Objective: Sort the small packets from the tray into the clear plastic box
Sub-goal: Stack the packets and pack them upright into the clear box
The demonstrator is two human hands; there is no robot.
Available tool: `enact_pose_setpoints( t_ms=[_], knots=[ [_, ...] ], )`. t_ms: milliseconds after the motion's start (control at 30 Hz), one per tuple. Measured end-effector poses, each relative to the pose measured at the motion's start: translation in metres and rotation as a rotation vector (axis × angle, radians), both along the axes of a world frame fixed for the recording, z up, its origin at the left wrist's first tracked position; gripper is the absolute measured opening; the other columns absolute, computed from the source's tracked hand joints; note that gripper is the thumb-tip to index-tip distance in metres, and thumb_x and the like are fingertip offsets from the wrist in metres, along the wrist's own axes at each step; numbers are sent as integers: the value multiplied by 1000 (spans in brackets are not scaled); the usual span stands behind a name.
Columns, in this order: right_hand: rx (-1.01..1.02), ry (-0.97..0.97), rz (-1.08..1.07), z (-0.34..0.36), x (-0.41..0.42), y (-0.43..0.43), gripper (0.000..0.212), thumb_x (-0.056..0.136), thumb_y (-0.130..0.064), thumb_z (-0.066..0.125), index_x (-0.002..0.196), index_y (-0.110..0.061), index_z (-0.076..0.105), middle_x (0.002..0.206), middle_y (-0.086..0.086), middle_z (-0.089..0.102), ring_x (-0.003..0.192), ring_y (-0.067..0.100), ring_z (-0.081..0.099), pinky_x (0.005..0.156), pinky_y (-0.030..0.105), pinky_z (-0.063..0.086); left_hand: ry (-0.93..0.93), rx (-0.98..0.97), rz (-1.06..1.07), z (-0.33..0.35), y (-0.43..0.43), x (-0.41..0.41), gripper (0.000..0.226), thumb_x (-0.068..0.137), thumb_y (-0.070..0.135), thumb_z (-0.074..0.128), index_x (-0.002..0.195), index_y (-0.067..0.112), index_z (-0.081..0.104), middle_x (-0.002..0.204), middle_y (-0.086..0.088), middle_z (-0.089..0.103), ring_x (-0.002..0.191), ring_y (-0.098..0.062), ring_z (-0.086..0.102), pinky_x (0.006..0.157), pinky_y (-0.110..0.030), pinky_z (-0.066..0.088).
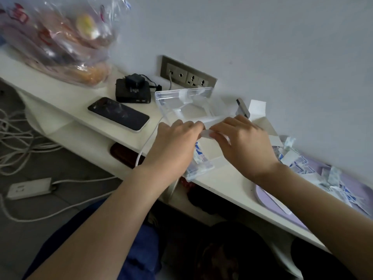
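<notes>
Clear plastic box point(176, 96) waits at 12 o'clock, so left hand point(177, 142) and right hand point(245, 147), both pinching 1 white packet point(205, 132), should lay it flat inside.

On the desk point(226, 178), the box point(181, 100) stands by the wall point(262, 37), below the socket panel point(187, 74). Left of it lie a phone point(119, 114) and, behind that, a charger point(132, 91); a bag point(58, 41) sits farther left. The tray point(278, 205) of packets point(300, 164) lies right.
</notes>
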State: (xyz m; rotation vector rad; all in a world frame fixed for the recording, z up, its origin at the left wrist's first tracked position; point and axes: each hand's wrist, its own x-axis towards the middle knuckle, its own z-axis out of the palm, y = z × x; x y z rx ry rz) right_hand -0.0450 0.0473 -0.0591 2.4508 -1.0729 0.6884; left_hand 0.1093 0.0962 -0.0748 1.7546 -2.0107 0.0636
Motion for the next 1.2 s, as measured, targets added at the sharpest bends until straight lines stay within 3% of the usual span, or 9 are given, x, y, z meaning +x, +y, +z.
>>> enact_pose_setpoints(
  t_ms=[100,200,300,433,600,700,933,1133,1200],
  knots=[
    [201,55,-180,3,6,-14,18,90,-23,53,85,-18,70,83,-1,68,81,27,61,60,28,43,-36,130,73,-4,-3,3,30,99,34,39,126,21,41,120,2,46,111,-21,44,83,-35,32],
    [570,68,-366,-1,4,-40,21,92,-27,52,95,-15,69,97,6,69,91,30,61,77,35,50,-103,291,88,-13,-2,10,42,97,43,39,131,19,40,130,-3,38,119,-24,37,96,-38,32],
    [768,72,-430,-8,6,-61,21,88,-23,58,85,-4,68,86,14,68,76,27,61,80,35,52,-111,292,65,-18,1,13,40,98,44,36,128,18,41,131,-3,36,119,-22,36,100,-36,29],
    [1053,56,-528,-15,15,-69,34,90,-13,58,57,-9,47,58,3,55,52,14,57,61,19,48,-83,278,48,-18,3,14,40,98,44,35,129,20,41,133,-1,35,123,-21,35,103,-38,28],
    [1139,95,-515,-29,29,-71,10,91,-7,57,89,1,62,85,15,65,71,25,67,69,31,57,-59,277,43,-19,3,14,39,98,43,35,128,19,41,134,-2,34,122,-22,35,100,-37,28],
    [1131,167,-498,-36,36,-68,22,91,-8,56,109,4,60,104,18,67,90,29,69,79,34,56,-43,285,39,-20,3,14,38,99,42,35,127,18,41,135,-4,33,123,-23,34,100,-37,28],
    [963,250,-533,-30,31,-76,29,91,-18,55,113,-1,62,108,16,67,97,30,64,90,37,51,-14,287,39,-20,3,13,37,99,40,37,128,18,41,137,-4,31,124,-24,33,100,-36,28],
    [1034,255,-523,-34,31,-70,27,92,-15,54,110,3,63,91,15,67,79,22,61,72,27,51,-16,303,47,-19,3,10,35,99,38,35,128,18,40,137,-6,30,124,-25,32,100,-37,28],
    [1045,243,-507,-39,34,-68,26,92,-12,55,111,4,61,97,16,66,86,23,63,79,27,51,-15,310,49,-19,3,9,35,100,37,35,128,18,40,137,-6,29,125,-25,31,101,-38,27]
  ],
)
